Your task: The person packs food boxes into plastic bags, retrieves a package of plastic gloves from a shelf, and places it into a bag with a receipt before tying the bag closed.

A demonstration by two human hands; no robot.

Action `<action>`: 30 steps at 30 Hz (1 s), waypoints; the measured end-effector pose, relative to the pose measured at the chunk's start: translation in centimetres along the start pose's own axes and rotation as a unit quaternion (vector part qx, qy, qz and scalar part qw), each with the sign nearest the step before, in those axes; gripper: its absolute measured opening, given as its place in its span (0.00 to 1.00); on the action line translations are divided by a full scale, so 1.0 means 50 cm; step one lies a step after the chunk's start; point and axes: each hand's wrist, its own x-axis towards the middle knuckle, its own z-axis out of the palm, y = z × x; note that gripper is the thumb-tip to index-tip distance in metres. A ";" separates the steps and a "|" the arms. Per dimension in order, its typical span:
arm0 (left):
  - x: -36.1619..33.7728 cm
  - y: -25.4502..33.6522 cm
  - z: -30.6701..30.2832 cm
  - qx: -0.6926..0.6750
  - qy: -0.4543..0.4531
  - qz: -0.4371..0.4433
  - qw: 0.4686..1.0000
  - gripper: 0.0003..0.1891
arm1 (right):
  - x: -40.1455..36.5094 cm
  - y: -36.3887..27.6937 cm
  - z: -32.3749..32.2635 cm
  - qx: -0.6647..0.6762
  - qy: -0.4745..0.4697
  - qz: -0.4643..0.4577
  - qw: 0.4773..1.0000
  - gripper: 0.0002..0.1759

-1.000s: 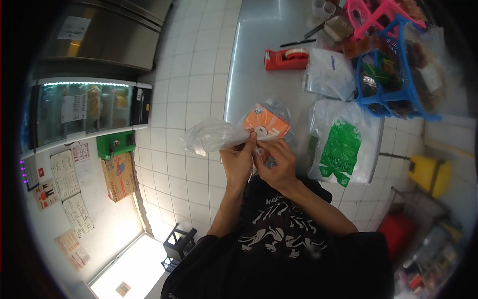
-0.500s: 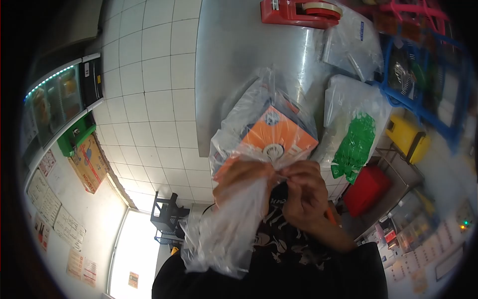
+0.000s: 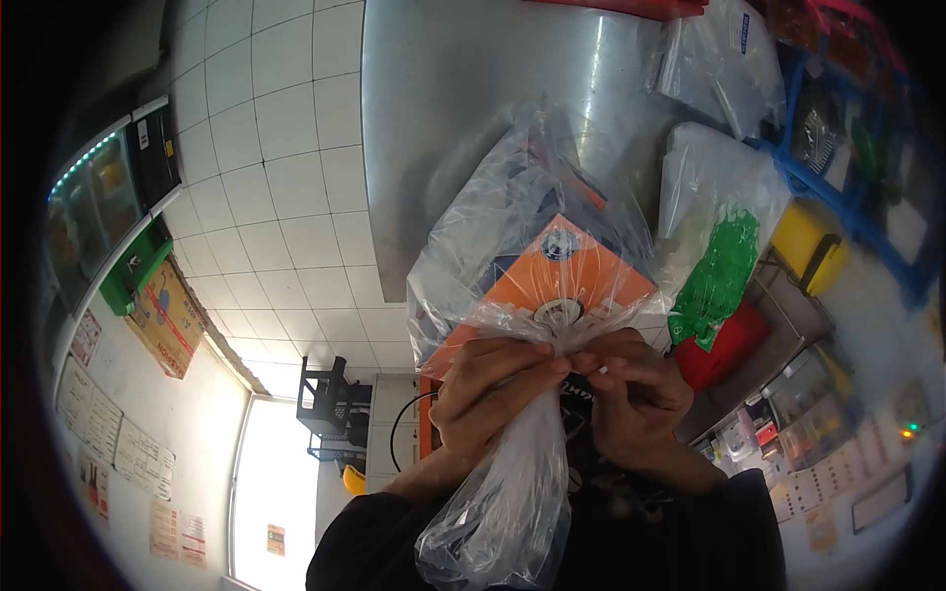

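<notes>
A clear plastic bag (image 3: 463, 231) holds orange and dark-blue boxes (image 3: 576, 264) and rests at the near end of the metal table. Its neck is gathered tight just below the orange box corner. My left hand (image 3: 493, 389) is closed around the gathered neck, and the loose bag end (image 3: 507, 502) hangs down beneath it toward my chest. On the other side of the neck, my right hand (image 3: 639, 394) is closed in a pinch against it. A tiny white bit shows at the right fingertips; I cannot make out what it is.
The metal table (image 3: 443, 89) carries a red tape dispenser (image 3: 631, 8), partly cut off, and clear plastic bags (image 3: 724, 69). A bag with green print (image 3: 724, 266) lies to the right. Beyond are a blue basket (image 3: 833, 187) and a yellow container (image 3: 808, 246).
The bag's neck is drawn tighter and its loose end has swung from the left to hang below my hands. The view has shifted, pushing the tape dispenser nearly out of the top.
</notes>
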 end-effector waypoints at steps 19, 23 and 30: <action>-0.007 -0.002 0.011 0.020 0.033 0.002 0.999 0.18 | 0.006 -0.005 -0.003 -0.117 -0.047 -0.058 0.990 0.10; -0.003 -0.002 0.010 0.028 0.022 0.009 0.999 0.18 | 0.015 -0.005 -0.006 -0.136 -0.067 -0.056 0.987 0.11; -0.004 -0.003 0.009 0.033 0.022 0.013 0.999 0.17 | 0.004 -0.004 -0.006 -0.116 -0.051 -0.012 0.992 0.10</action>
